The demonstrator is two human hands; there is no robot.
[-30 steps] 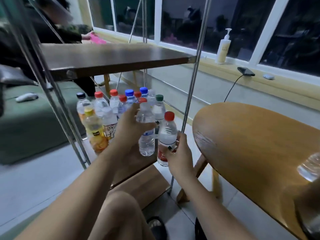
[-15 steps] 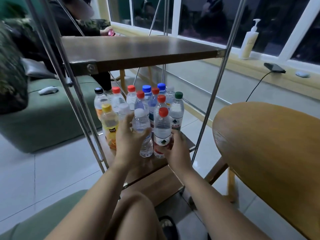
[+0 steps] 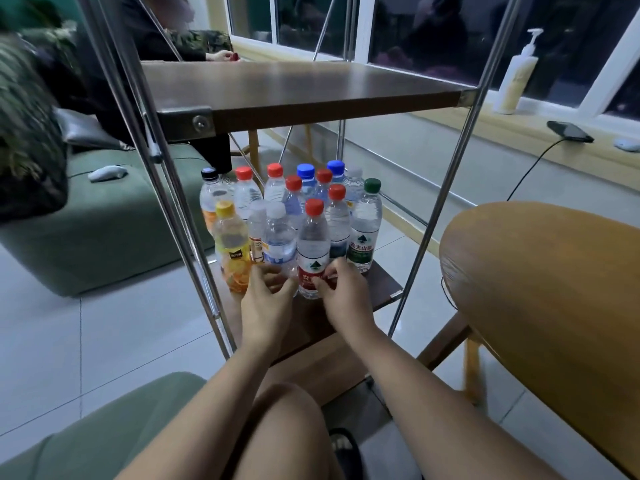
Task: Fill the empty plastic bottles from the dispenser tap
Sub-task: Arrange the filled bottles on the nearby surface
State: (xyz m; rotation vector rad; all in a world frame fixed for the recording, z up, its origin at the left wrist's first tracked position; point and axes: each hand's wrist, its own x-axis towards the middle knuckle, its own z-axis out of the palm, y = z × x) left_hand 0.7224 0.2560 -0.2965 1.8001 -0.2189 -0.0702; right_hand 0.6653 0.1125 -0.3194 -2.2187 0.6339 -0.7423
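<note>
Both hands have slid down since half a second back. They were round the middles of the two front bottles and now they're at the bases, though the bottles themselves haven't budged from the front of the pack. Left hand (image 3: 266,296) has its fingers curled round the foot of the white-capped bottle (image 3: 278,237), thumb on the right side of it and fingers tucked in on the left. Right hand (image 3: 343,292) is on the red-capped bottle (image 3: 313,251) with the red label, thumb and forefinger pinching the lower part of that label while the other fingers curl in behind — can't tell how hard either grip is. Both bottles stand upright and touching each other on the lower shelf (image 3: 379,287) of a metal-framed rack, in the front row of a tight cluster of bottles (image 3: 304,188) with red, blue, white and black caps. Just left of the white-capped one is a yellow-capped juice bottle (image 3: 231,247) with orange slices on the label, and at the right edge of the pack there's a green-capped bottle (image 3: 366,230). Upper shelf (image 3: 294,91) is dark wood, right above. Round wooden table (image 3: 540,289) sits on the right, green sofa (image 3: 104,223) on the left — and over on the windowsill (image 3: 502,124) there's a pump bottle (image 3: 516,74) plus a phone (image 3: 569,131) with a cable running off it.
</note>
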